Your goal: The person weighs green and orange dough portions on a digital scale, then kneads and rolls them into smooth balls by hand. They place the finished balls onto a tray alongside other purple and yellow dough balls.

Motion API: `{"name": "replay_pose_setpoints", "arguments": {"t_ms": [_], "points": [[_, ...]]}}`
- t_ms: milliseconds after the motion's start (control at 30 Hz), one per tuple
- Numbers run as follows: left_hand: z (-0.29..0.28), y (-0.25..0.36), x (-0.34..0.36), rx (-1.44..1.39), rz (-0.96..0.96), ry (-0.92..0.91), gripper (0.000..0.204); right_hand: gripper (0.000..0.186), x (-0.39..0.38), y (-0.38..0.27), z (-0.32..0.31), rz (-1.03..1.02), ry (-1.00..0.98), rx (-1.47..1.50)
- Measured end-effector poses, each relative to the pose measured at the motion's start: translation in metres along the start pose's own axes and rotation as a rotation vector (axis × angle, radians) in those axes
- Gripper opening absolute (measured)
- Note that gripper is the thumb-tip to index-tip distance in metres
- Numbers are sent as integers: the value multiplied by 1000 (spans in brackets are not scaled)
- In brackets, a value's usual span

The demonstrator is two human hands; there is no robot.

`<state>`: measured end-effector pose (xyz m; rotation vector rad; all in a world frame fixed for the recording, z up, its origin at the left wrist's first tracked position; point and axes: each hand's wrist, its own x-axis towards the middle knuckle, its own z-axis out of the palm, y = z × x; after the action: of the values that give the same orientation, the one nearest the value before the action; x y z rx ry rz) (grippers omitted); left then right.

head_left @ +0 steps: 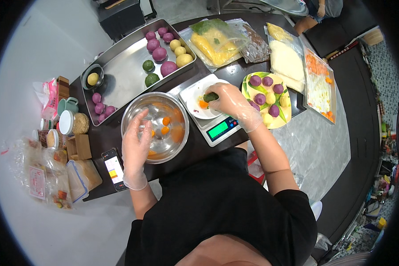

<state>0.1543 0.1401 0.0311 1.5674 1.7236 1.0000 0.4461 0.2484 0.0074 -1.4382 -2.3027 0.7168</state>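
Observation:
Both hands wear clear plastic gloves. My right hand [232, 103] is closed on a dark green lump of dough [210, 97], over a shallow white bowl [199, 112] on a digital kitchen scale [223, 133] with a lit green display. Orange bits [203, 104] lie in that white bowl. My left hand [136, 141] hangs over the left rim of a steel mixing bowl [173, 153], fingers stretched and thumb apart, with nothing visible in it. Small orange pieces [166, 120] sit inside the steel bowl.
A large steel tray [122, 66] holds purple, yellow and green balls. A leaf-patterned plate [248, 84] bears purple and yellow balls. Bagged doughs [217, 46] and a tray of orange and white pieces [317, 75] stand beyond. Jars [80, 123] and a phone [114, 169] are leftward.

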Motion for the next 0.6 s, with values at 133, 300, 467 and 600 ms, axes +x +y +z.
{"name": "replay_pose_setpoints", "arguments": {"t_ms": [133,300,467,600], "points": [[5,1,2,-291,-45,-79,40,37,-6,-16,-16,52,113,358],[31,8,7,-1402,-413,-390,54,40,-2,-89,-7,-221,24,611],[43,8,21,-1802,-493,-321,47,50,1,-120,16,-425,143,362],[42,3,18,-1805,-513,-186,46,48,-3,-121,58,-485,317,133]]}}
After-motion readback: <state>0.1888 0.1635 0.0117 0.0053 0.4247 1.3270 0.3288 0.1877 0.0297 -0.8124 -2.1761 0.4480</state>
